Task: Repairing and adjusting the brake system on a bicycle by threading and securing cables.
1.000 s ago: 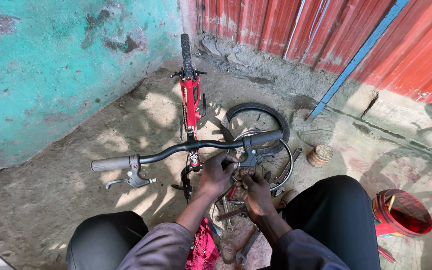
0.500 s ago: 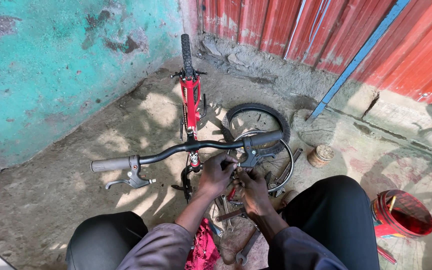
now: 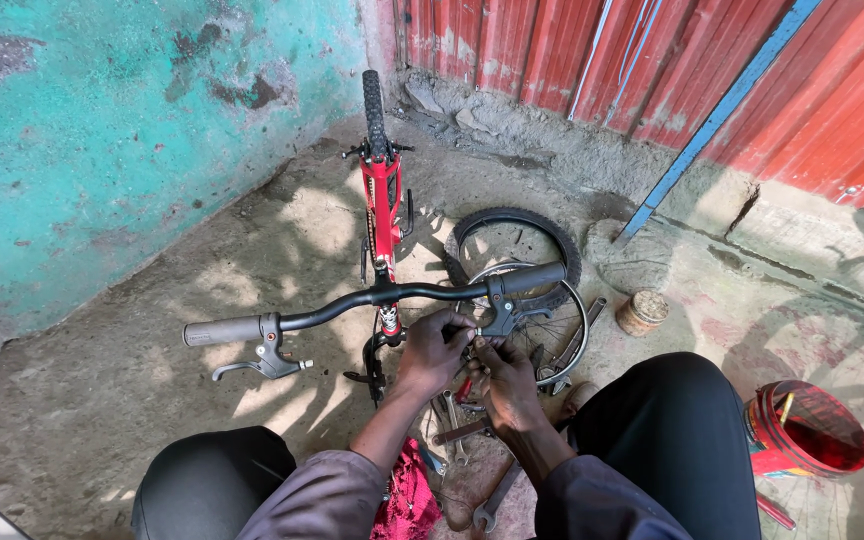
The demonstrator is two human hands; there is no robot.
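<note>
Person seated low, black trousers, grey sleeves, red cloth (image 3: 407, 500) between the knees. Spanners (image 3: 482, 470) lie on the concrete floor (image 3: 102, 420) just under the hands. Left hand (image 3: 432, 350) is curled around something at the bicycle's stem area, fingers (image 3: 452, 325) bent and pressed together; what they grip is hidden. Right hand (image 3: 504, 380) sits just beside it, fingertips pinching a small part near the right brake lever (image 3: 512, 315); part too small to tell. Bicycle (image 3: 382, 200) is red-framed, standing upright, front wheel off, black handlebar (image 3: 372, 297) running across in front of the hands with grey left grip (image 3: 222, 331), silver left brake lever (image 3: 262, 360) and black right grip (image 3: 537, 277). Rear tyre (image 3: 372, 110) points toward the far wall. A loose tyre and rim (image 3: 537, 250) lie flat on the floor right of the frame. Small round tin (image 3: 642, 312) near the rim. Red bucket (image 3: 802, 430) at right by the knee. Beyond: teal painted wall (image 3: 102, 130) left, red corrugated sheets (image 3: 652, 60) with a blue pole (image 3: 712, 115) leaning.
</note>
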